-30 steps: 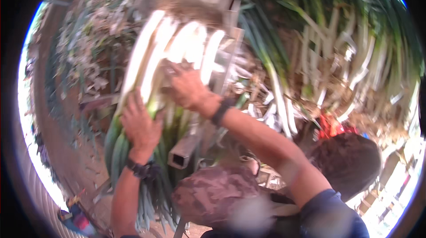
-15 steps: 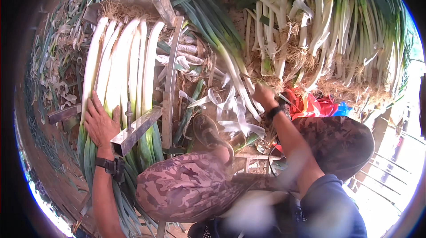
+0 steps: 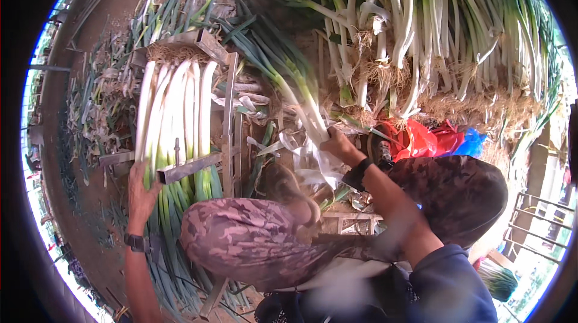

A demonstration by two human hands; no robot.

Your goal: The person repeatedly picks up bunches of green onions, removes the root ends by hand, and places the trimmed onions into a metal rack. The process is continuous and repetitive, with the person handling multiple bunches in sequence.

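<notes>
Trimmed leeks [image 3: 179,112] with white stalks lie side by side in a metal frame [image 3: 228,121], their roots against its far end plate and their green leaves trailing toward me. My left hand [image 3: 142,195] rests along the left edge of this row, fingers stretched out and thumb apart, beside the square metal crossbar [image 3: 189,168]. My right hand [image 3: 342,146] is closed around the white lower part of a loose leek [image 3: 309,109]. That leek lies with others right of the frame, leaves pointing away from me. The fingertips are partly hidden by the hand.
A large pile of rooted leeks [image 3: 421,40] fills the far right. Red plastic [image 3: 424,142] and blue plastic [image 3: 469,144] lie in front of it. Peeled white skins [image 3: 307,154] litter the ground between the frame and my camouflage-covered knees [image 3: 241,236]. Leaf scraps are scattered at the left.
The view has shifted. My right hand has come left from the pile's roots onto the loose leek's white stalk. My left hand has slid nearer me along the row's outer edge.
</notes>
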